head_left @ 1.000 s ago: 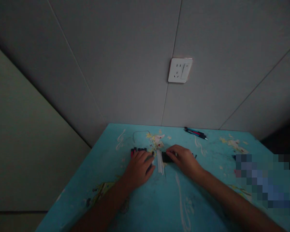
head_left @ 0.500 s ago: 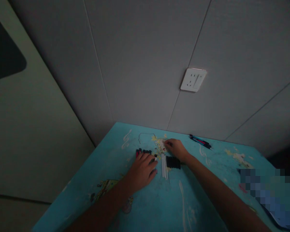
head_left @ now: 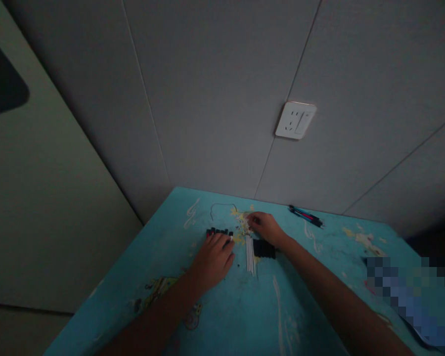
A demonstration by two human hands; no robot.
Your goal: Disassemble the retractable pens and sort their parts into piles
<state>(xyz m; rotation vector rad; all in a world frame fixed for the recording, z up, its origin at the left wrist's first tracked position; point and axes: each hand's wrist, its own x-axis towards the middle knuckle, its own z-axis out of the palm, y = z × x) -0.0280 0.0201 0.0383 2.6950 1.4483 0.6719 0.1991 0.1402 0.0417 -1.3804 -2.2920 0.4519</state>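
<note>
My left hand (head_left: pixel 213 259) lies over a row of pen parts with dark ends (head_left: pixel 217 231), its fingers spread on top and the thumb apart. The lower part of that row is hidden under the palm. Beyond the white rods, my right hand (head_left: pixel 266 228) has thumb and fingers drawn together in a pinch above the table. Whatever is in it is too small and dark to name. Between the hands lies a bundle of thin white rods (head_left: pixel 249 254), like pen refills. Touching or close beside it on the right is a row of short black tubes (head_left: pixel 264 248).
Several assembled pens (head_left: pixel 306 216) lie near the wall at the back right. A thin dark curved line (head_left: pixel 222 204) shows at the back. The blue table (head_left: pixel 244 316) carries cartoon prints. A white wall socket (head_left: pixel 295 120) is above, and a blurred-out object (head_left: pixel 411 301) sits at right.
My right hand has left the black tubes and moved back and left, past the white rods, uncovering the tubes. My left hand has stayed over the pen parts. The camera view has tilted.
</note>
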